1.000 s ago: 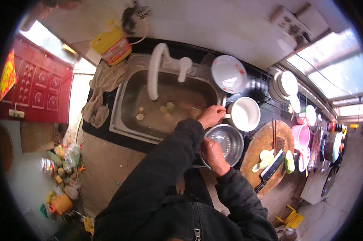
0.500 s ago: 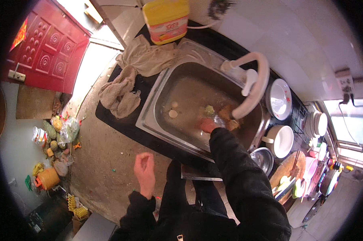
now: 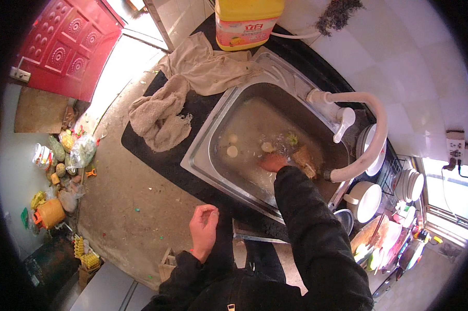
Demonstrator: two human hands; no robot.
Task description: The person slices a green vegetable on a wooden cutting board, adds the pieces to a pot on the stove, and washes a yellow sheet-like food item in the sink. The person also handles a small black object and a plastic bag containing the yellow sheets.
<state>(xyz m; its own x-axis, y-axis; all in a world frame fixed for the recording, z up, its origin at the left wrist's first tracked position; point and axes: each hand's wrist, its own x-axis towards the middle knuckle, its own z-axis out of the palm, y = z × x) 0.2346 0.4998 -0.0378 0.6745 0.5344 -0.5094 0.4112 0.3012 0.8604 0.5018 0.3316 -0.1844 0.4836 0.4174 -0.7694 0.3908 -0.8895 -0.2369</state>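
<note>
My right hand (image 3: 273, 163) is dipped into the cloudy water of a steel sink (image 3: 191, 155); the water hides its fingers. Close by it float a pale round piece (image 3: 267, 147), a small yellow-green piece (image 3: 292, 138) and a rough brown piece (image 3: 305, 160), whose kind I cannot make out. Another pale disc (image 3: 232, 151) lies farther left in the water. My left hand (image 3: 203, 230) hangs in front of the counter, its fingers curled together and nothing visible in them. A thick pale faucet spout (image 3: 376, 116) arches over the sink's right side.
Beige cloths (image 3: 161, 116) lie on the black counter left of the sink, below a yellow jug (image 3: 247, 26). A white mug (image 3: 364, 201), stacked bowls (image 3: 407, 185) and a cutting board (image 3: 371, 233) stand on the right. Bags and vegetables (image 3: 68, 160) sit along the left wall.
The whole view has shifted. A pale round piece now shows beside my right hand, and ripples surround it. The brown piece shows more plainly. My left hand stays curled outside the sink.
</note>
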